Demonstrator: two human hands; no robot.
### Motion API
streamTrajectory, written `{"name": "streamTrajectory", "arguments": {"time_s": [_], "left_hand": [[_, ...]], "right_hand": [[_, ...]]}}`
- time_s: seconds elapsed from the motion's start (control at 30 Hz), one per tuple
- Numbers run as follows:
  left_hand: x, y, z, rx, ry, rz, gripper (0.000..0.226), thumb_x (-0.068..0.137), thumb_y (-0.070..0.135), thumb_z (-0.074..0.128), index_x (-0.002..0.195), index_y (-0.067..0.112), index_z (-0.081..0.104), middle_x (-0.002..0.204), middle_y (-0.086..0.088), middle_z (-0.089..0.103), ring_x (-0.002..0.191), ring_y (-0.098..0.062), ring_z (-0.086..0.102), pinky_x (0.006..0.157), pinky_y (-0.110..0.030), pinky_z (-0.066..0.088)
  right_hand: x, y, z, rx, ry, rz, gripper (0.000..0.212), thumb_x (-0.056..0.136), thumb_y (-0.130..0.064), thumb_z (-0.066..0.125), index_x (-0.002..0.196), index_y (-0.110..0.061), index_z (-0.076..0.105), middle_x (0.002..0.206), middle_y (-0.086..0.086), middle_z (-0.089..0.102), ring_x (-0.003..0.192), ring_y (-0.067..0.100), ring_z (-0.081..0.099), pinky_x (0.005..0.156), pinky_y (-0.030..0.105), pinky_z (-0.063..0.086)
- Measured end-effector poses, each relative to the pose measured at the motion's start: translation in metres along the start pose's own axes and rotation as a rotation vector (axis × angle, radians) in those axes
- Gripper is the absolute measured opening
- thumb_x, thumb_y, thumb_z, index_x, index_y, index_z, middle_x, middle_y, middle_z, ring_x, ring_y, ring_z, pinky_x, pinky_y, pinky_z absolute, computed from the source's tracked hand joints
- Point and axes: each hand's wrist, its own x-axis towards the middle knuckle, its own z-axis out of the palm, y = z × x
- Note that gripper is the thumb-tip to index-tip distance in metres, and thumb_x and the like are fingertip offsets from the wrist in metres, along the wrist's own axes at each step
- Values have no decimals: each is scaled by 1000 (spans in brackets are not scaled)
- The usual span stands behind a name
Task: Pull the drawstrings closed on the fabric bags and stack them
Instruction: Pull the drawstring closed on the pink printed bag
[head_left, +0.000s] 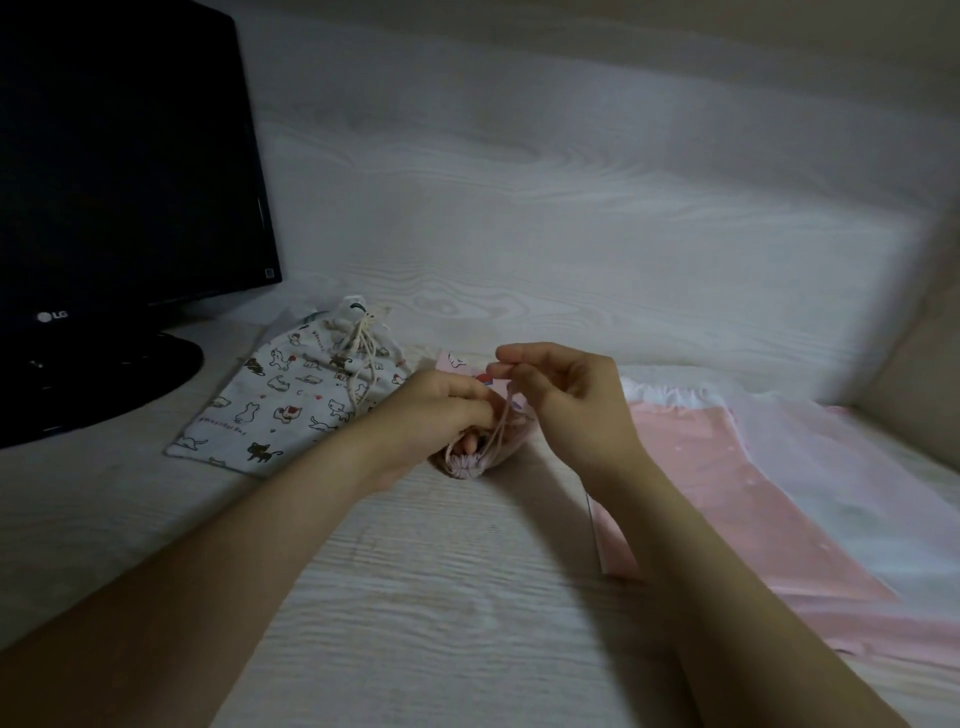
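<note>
Pink fabric bag (470, 461) lies on the desk (415, 571) between both hands, gathered mouth toward the camera. The left hand (441, 410) has its grip curled round the neck; the right hand (566, 395) pinches the drawstring (501, 423) taut above it. The hands hide most of the bag. A cinched cat-print bag (291, 400) lies just left.

Pale wood-grain desk (467, 571). Far left: black monitor stand (104, 379). Left of centre: cat-print bag (291, 400), lying flat. Centre: pink bag (470, 460). Right: pink cloth (727, 493), spread flat.
</note>
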Motion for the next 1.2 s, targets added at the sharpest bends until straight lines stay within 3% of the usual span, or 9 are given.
{"name": "streamTrajectory", "arguments": {"time_s": [0.13, 0.23, 0.33, 0.4, 0.63, 0.77, 0.9, 1.07, 1.2], "left_hand": [[-1, 1, -2, 6, -46, 28, 29, 89, 24, 78, 101, -3, 78, 83, -22, 71, 71, -29, 66, 80, -34, 55], [-1, -2, -4, 44, -12, 19, 22, 99, 13, 70, 102, -9, 74, 73, -16, 63, 64, -16, 56, 72, -27, 47], [-1, -1, -3, -87, -3, -33, 18, 101, 10, 68, 110, -3, 76, 85, -13, 71, 67, -12, 60, 68, -23, 50], [-2, 1, -1, -182, 23, -67, 18, 101, 6, 67, 114, -4, 74, 81, -7, 73, 58, -6, 60, 58, -18, 50], [-5, 10, -3, -259, 62, -120, 19, 100, 7, 68, 111, -8, 72, 71, -6, 73, 54, -8, 64, 51, -20, 51], [-3, 12, -3, -235, 76, -108, 17, 101, 11, 64, 101, -1, 75, 75, -10, 71, 63, -16, 60, 60, -25, 48], [-3, 12, -2, -176, 90, -97, 11, 92, 6, 67, 90, -3, 72, 70, -10, 66, 66, -23, 60, 70, -34, 48], [-3, 5, -6, 142, 234, 12, 31, 71, 11, 81, 99, 16, 70, 94, -5, 71, 83, -18, 65, 77, -34, 55], [-1, -2, -13, 278, 230, 190, 26, 66, 10, 94, 76, 23, 73, 71, 4, 75, 68, -16, 71, 75, -37, 62]], "right_hand": [[0, 8, 1, -14, -30, -55, 21, 102, -1, 59, 119, -4, 71, 95, 8, 80, 90, 20, 77, 77, 28, 61], [-2, 9, 2, -230, -40, -131, 29, 103, -15, 60, 132, -14, 64, 76, -3, 77, 67, 8, 72, 64, 22, 55], [-7, 7, 2, -384, -77, -215, 39, 100, -6, 53, 137, -17, 58, 80, -6, 72, 62, 5, 66, 60, 13, 47], [-10, 5, 3, -438, -131, -240, 45, 91, -2, 55, 132, -17, 57, 87, -5, 71, 60, 6, 64, 59, 11, 44], [-9, 2, 2, -592, -91, -286, 33, 77, -33, 78, 106, -24, 67, 80, -9, 68, 69, 5, 65, 61, 17, 49], [-7, 3, -2, -667, -136, -406, 12, 82, -23, 83, 94, -25, 81, 84, -8, 76, 80, 7, 64, 66, 19, 46], [-2, 11, 0, -790, -194, -499, 11, 89, -21, 71, 85, -24, 80, 70, -1, 65, 62, 13, 52, 60, 32, 36], [-1, 16, 4, -820, -178, -369, 21, 84, -20, 56, 85, -16, 77, 80, 6, 66, 76, 21, 59, 69, 37, 45], [0, 16, 6, -667, -70, -211, 16, 91, -9, 61, 79, -10, 71, 73, 0, 66, 67, 8, 56, 62, 28, 38]]}}
